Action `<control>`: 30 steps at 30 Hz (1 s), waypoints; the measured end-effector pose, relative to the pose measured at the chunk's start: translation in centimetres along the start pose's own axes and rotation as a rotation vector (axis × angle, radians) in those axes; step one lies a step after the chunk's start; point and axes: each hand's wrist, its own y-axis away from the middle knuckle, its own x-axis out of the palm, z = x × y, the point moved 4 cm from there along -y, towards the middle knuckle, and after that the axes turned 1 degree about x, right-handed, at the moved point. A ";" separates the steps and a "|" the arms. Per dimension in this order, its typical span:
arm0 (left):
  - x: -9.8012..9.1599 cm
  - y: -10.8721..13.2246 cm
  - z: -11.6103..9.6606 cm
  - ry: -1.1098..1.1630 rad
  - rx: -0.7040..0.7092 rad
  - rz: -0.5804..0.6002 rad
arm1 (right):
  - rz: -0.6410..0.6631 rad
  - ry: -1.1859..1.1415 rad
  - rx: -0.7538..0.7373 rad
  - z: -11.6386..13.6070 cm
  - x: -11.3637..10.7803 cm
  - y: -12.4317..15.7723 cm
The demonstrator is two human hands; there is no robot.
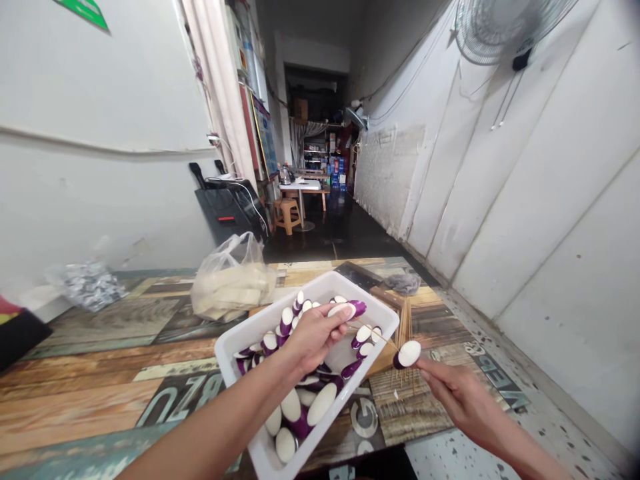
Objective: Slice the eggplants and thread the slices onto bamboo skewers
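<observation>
Forearms: two bare forearms [210,423] were shown closest, entering from the lower left and lower right.
Eggplant pieces: a first eggplant piece [359,307], purple-skinned with a white cut face, was held above the tub; a second eggplant piece [410,353] was held up just outside it.
Left hand: the first piece was gripped between thumb and fingers by the left hand [320,333], probably so that it was kept steady.
Right hand: the second piece was held at its outer edge by the right hand [453,387], fingers drawn in narrow; part of the grip was hidden.
Thin stick: a thin stick [375,332] was stretched between the two pieces, the hands apparently being spaced to keep it in line.
White tub: more cut eggplant [323,403] was heaped in the white tub [346,393], presumably placed below for easy reach.
Stick bundle: loose sticks [407,320] were laid beside the tub, near the right hand.
Tabletop: the tabletop [95,373] was patterned like painted planks with lettering; a knotted-looking plastic bag [233,283] and a bag of silvery bits [93,287] were set farther left.
Room: a dark, shiny floor [340,233] was bordered by pale walls [540,173]; a fan [505,27] was mounted at right, and a stool [287,215] was placed by a small table [307,185] beyond.
</observation>
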 end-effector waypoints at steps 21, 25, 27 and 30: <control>0.5 0.4 -0.5 -0.072 0.087 0.062 | -0.076 -0.164 0.067 -0.6 1.6 0.0; 1.0 0.8 -0.2 -0.097 0.060 0.089 | -0.078 -0.187 0.071 -0.4 1.8 -0.4; 1.4 1.0 0.1 -0.113 0.037 0.110 | -0.092 -0.198 0.068 -0.2 1.9 -0.5; 1.8 1.4 0.0 -0.118 0.044 0.114 | -0.128 -0.203 0.063 0.0 2.0 -0.8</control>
